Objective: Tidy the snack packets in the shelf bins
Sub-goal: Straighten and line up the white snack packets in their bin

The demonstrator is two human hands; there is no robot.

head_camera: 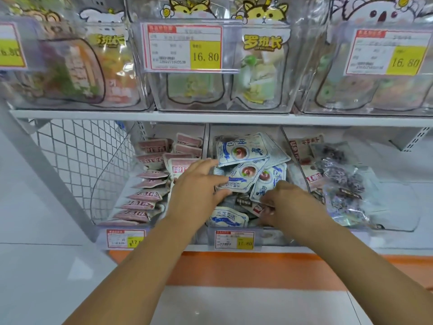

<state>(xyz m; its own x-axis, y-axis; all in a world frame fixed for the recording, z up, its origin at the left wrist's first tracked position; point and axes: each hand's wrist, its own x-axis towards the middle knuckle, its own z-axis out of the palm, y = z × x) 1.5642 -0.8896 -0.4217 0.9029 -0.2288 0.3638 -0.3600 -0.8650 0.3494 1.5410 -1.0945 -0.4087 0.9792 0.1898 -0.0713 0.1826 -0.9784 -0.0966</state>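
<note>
Across the frame, a white shelf [210, 117] with clear upper bins [159, 99] above and three lower bins beneath the board. In the middle bin [271, 236], a loose heap of blue-and-white packets [241, 151], flat and tilted over one another up to the back wall. In the left bin [103, 184], rows of pink packets [145, 197] standing on edge. In the right bin [398, 207], dark sweets in clear wrap [339, 179]. Reaching in over the front rim, two bare forearms. Left hand [199, 184] at the divider between left and middle bins, fingers [206, 164] spread and lightly bent, gripping one blue-and-white packet [236, 181] by its left edge, with the forefinger on top and the thumb under the lower corner. Right hand [288, 202] near the front right of the same bin, knuckles up, fingers curled tight, pinching a small red-labelled packet [257, 208] between fingertips and thumb, right at the top of the heap. Between the two hands, a narrow gap over dark packets [243, 201]. Open room above the heap up to the shelf board, with the bin's side walls close on either flank of the hands. On the front rim, a price tag [234, 240] reading 17.80, and under it an orange strip [234, 268].
</note>
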